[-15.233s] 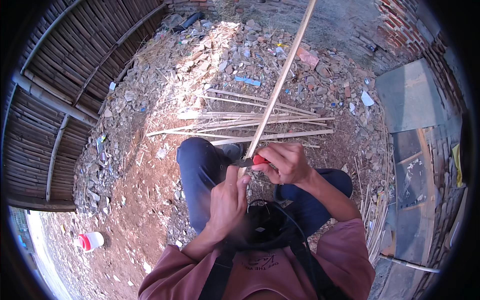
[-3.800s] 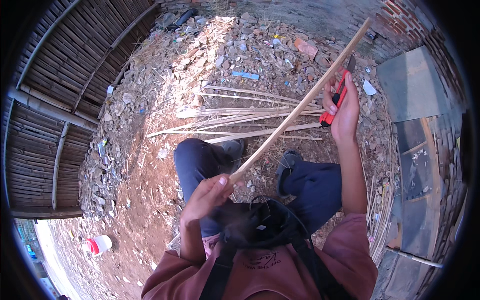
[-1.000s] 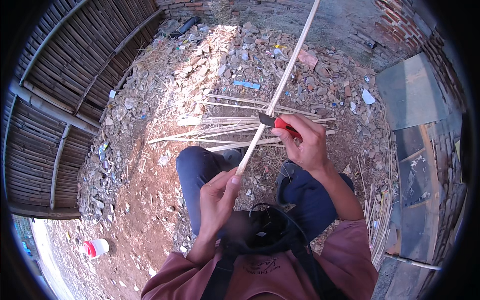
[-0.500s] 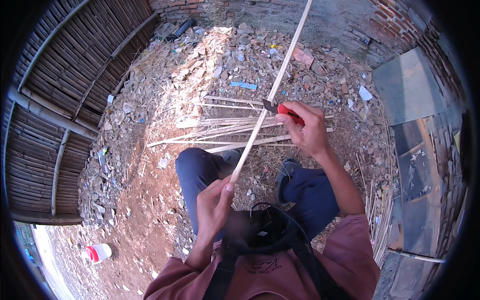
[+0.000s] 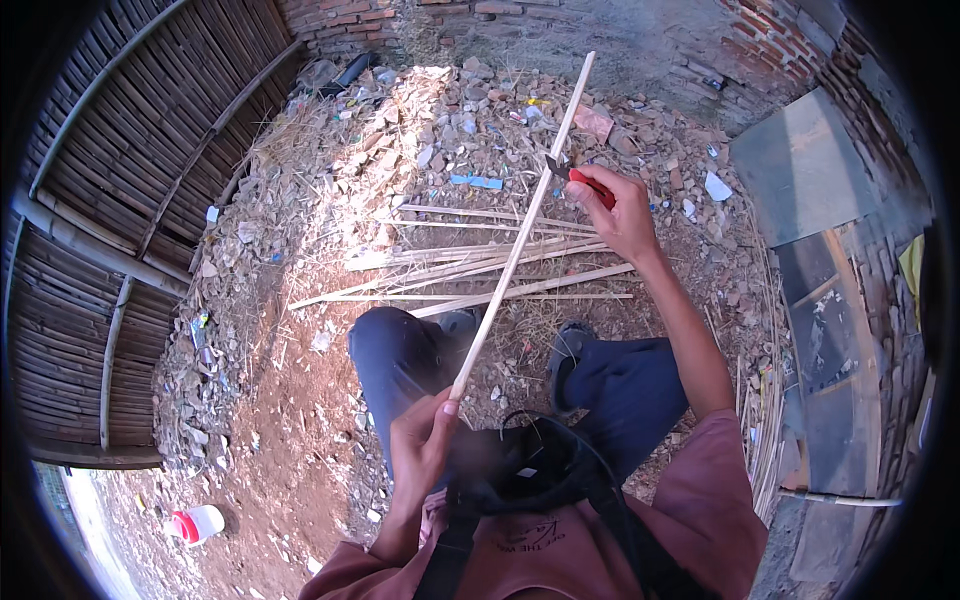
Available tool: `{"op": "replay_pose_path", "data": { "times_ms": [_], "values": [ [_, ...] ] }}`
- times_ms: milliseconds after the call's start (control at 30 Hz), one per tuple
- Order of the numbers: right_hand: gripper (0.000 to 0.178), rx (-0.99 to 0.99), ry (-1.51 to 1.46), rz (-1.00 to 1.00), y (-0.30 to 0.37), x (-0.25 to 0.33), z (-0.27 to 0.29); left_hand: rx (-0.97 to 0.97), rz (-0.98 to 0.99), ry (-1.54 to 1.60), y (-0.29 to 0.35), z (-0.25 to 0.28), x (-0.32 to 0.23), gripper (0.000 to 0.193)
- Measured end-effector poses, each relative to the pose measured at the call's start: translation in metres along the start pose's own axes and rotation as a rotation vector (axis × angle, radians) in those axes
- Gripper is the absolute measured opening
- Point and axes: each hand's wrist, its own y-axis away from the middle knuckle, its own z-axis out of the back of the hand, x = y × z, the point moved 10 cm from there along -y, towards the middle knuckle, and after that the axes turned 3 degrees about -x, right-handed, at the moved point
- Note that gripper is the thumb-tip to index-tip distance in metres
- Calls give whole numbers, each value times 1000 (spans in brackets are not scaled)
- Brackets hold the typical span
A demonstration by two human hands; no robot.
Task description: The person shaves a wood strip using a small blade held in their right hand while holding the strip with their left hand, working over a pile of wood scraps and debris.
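Note:
My left hand (image 5: 422, 440) is closed round the near end of a long pale bamboo strip (image 5: 508, 275), which slants up and away to the right. My right hand (image 5: 630, 222) grips a red-handled knife (image 5: 590, 186). Its dark blade rests against the strip, well toward the far end. Beyond my knees, several more pale strips (image 5: 440, 258) lie loosely across one another on the ground.
A slatted bamboo wall (image 5: 100, 150) rises on the left, and a brick wall (image 5: 480, 10) stands behind the rubble (image 5: 480, 110). Dark panels (image 5: 840, 330) lean at the right, near long thin strips (image 5: 765, 430). A white container with a red lid (image 5: 205, 522) lies at lower left.
My right hand and the knife have moved farther up along the strip, away from me. My left hand has shifted slightly nearer, and the strip's far end has come into view.

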Motion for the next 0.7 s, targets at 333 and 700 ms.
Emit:
{"op": "replay_pose_path", "data": {
  "times_ms": [333, 700],
  "values": [
    [36, -15, 55, -89, -55, -69, 11, -20, 17, 1, 10, 11, 30, 37],
    [45, -76, 350, -308, -86, -256, 77, 64, 145, 123, 31, 11, 46, 31]
  ]
}}
